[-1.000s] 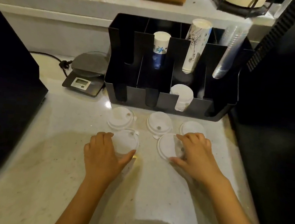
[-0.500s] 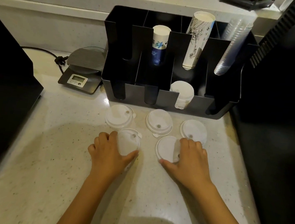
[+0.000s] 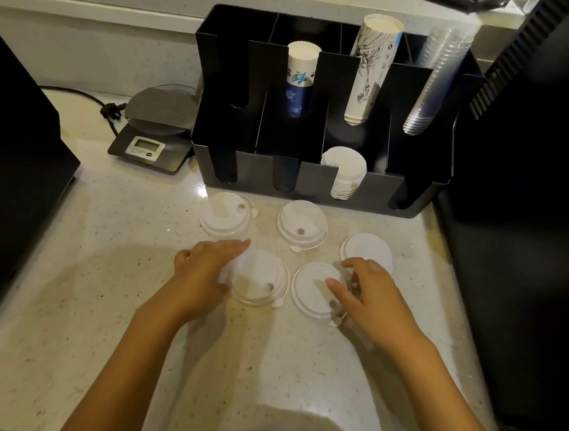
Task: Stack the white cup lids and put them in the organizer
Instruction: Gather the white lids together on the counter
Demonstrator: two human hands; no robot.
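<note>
Head view, only one. Five white cup lids loose on the speckled counter (image 3: 106, 268), just in front of the black organizer (image 3: 316, 187): back-left lid (image 3: 226, 217), back-middle lid (image 3: 301, 224), right lid (image 3: 367, 250), front-left lid (image 3: 258, 278), front-right lid (image 3: 316, 289). None stacked yet, none in the organizer from this batch.

Left hand (image 3: 202, 270) curled around the left edge of the front-left lid, thumb and fingers closing on its rim, lid blurred and apparently tipping up. Right hand (image 3: 369, 295) fingers spread and bent over the right edge of the front-right lid, touching it, not clearly clamped; grip under the palm hidden.

Organizer front row: stack of white lids (image 3: 343, 172) in the third slot, other front slots look empty. Behind: blue-print paper cups (image 3: 300, 75), sketch-print paper cups (image 3: 371, 68), clear plastic cups (image 3: 437, 81). Scale (image 3: 152, 135) left of the organizer.

Risks, judged:
- thin flat lids on smooth stone, fingertips likely to slide instead of lifting an edge
- two lids picked at once, misaligned nesting if sip tabs clash
- right wrist near the right lid, possible nudge toward the counter edge
- small plug tabs snagging during stacking
- stack tipping when lowered into a narrow slot
</note>
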